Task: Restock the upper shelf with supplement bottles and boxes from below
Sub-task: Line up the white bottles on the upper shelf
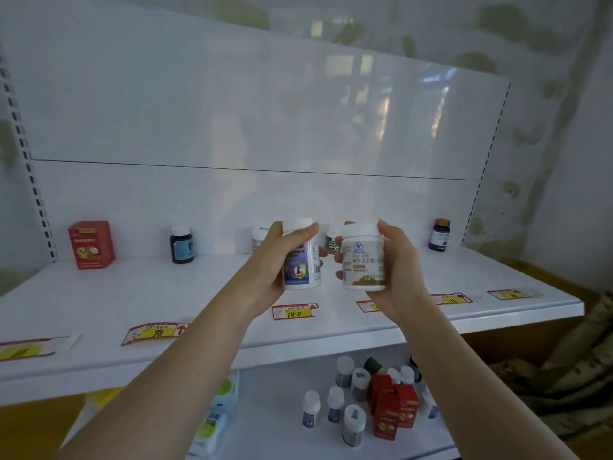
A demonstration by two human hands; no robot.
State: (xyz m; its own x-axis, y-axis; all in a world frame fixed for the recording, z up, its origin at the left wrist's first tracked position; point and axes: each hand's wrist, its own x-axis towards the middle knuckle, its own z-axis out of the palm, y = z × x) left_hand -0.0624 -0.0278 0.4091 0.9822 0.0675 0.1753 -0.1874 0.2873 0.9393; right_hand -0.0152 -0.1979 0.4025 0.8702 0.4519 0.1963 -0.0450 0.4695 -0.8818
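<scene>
upper shelf (132,293): box (91,244) far left, bottle (181,244) right of it | price tags (294,311) along front edge | lower shelf (272,410) below

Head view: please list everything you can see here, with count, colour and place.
red box: one, red, upper shelf, far left
dark bottle: one, black, blue label, upper shelf
half-hidden bottle: one, white cap, upper shelf, middle
green-label bottle: one, upper shelf, middle back
purple bottle: one, brown cap, upper shelf, far right
price tags: six, red and yellow, upper shelf front
small bottles: about ten, mostly white caps, lower shelf
red boxes: about three, lower shelf
packs: several, white, blue, green, lower shelf left
blue-label bottle: one, white, held
brown-label bottle: one, white, held
left hand: one, fingers round blue-label bottle
right hand: one, fingers round brown-label bottle
</scene>
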